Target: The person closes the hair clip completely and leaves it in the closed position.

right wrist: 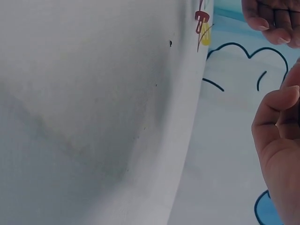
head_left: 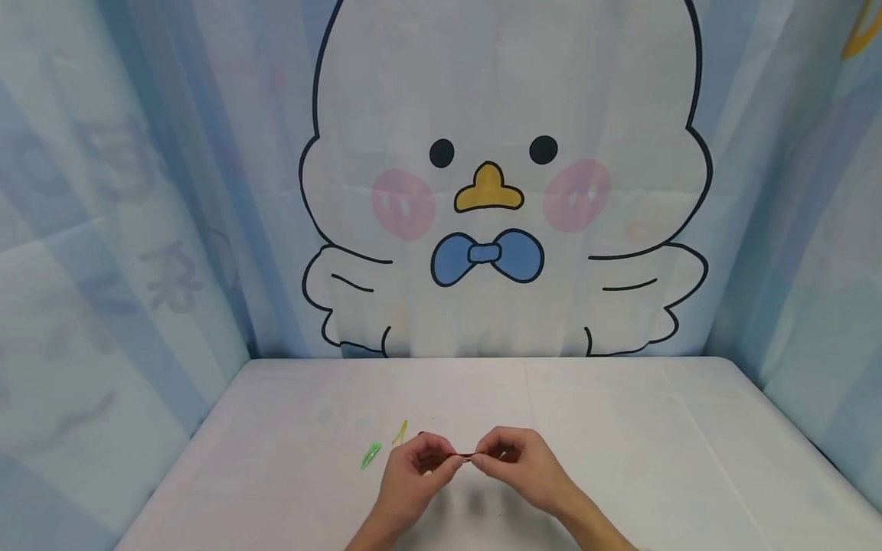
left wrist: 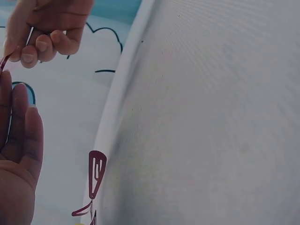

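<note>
A dark red snap hair clip (head_left: 465, 457) is stretched between the fingertips of both hands, held low over the white table. My left hand (head_left: 417, 473) pinches its left end between thumb and index finger. At the opposite end, the thumb and fingers of my right hand (head_left: 525, 467) pinch it. The left wrist view catches only a sliver of the held clip at its edge; fingertips cover much of the rest. Left of the hands lie a green hair clip (head_left: 370, 454) and a yellow hair clip (head_left: 400, 433).
Another dark red snap clip (left wrist: 96, 173) lies on the table, mostly hidden behind the left hand in the head view. The white table (head_left: 620, 413) runs back to a curtain (head_left: 510, 99) printed with a cartoon bird. Pale blue curtains hang at both sides.
</note>
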The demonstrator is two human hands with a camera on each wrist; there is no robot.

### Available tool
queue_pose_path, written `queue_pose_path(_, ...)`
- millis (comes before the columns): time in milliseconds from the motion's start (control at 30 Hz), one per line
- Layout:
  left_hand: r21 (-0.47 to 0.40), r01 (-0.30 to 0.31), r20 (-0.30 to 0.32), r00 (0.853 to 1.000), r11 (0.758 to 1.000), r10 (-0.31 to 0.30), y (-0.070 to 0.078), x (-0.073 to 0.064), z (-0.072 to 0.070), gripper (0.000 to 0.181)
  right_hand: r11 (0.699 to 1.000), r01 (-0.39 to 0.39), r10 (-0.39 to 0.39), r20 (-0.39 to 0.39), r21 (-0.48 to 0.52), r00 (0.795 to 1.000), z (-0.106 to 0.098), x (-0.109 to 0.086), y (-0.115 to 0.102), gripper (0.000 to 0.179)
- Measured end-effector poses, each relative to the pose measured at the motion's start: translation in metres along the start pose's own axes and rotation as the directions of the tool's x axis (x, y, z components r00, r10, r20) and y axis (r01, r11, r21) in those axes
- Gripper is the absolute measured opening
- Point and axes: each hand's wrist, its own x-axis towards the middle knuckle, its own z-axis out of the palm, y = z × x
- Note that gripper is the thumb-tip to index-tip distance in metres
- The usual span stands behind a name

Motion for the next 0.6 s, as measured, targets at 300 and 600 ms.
queue_pose_path(300, 0.023, 0.0, -0.043, 0.999, 1.0, 0.001, 0.0009, 0.0006, -0.0011, 0.021, 0.999, 0.036, -0.037, -0.048, -0.03, 0.998, 0.0049, 0.0019, -0.0004, 0.008)
queue_pose_path(600, 0.054, 0.03, -0.098, 0.995, 0.998, -0.025, 0.0009, -0.0007, -0.0004, 0.019, 0.992, 0.06, -0.07, -0.094, -0.109, 0.993, 0.0088, 0.0024, 0.001, 0.008)
